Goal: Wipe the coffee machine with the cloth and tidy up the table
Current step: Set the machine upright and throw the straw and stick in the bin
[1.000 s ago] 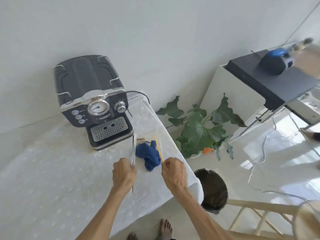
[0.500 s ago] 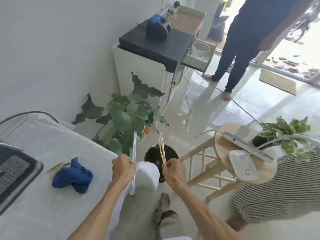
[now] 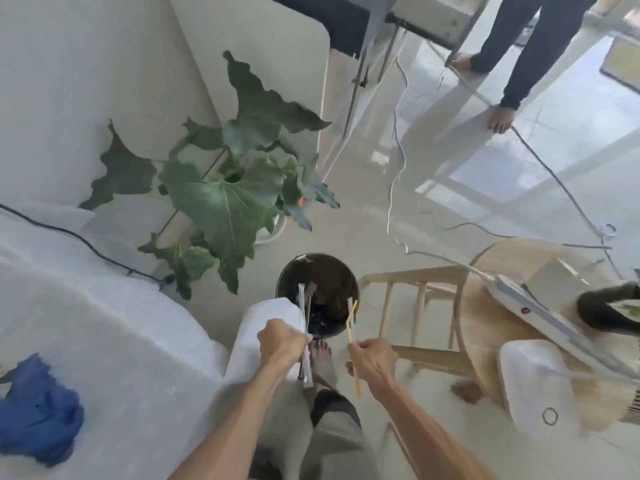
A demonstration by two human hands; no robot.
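The person stood at the corner of the table (image 3: 104, 341), draped in a white cloth, with both arms held out over the floor; the left hand (image 3: 282, 344) was curled round a couple of clear-wrapped straws (image 3: 305, 336), their tips pointing toward twelve o'clock over the rim of a dark round bin (image 3: 332, 275); the right hand (image 3: 372, 360) pinched a bent yellow straw (image 3: 352, 329), its upper end also reaching the bin's edge, its lower end sticking out below the fist toward six o'clock. The bin sat on the pale tiled floor just beyond both hands, at about twelve o'clock from them. The blue cloth (image 3: 36, 419) lay crumpled on the table at roughly eight o'clock from the hands, well apart from them and touched by neither; the coffee machine was out of sight. A black cord (image 3: 83, 242) ran across the tablecloth toward the big-leafed potted plant (image 3: 228, 188), which stood by the wall at eleven o'clock from the bin. At three o'clock stood a round wooden stool (image 3: 485, 327) carrying a white power strip (image 3: 540, 315); a second person's bare feet and dark trousers (image 3: 523, 46) showed at one o'clock, far across the floor.
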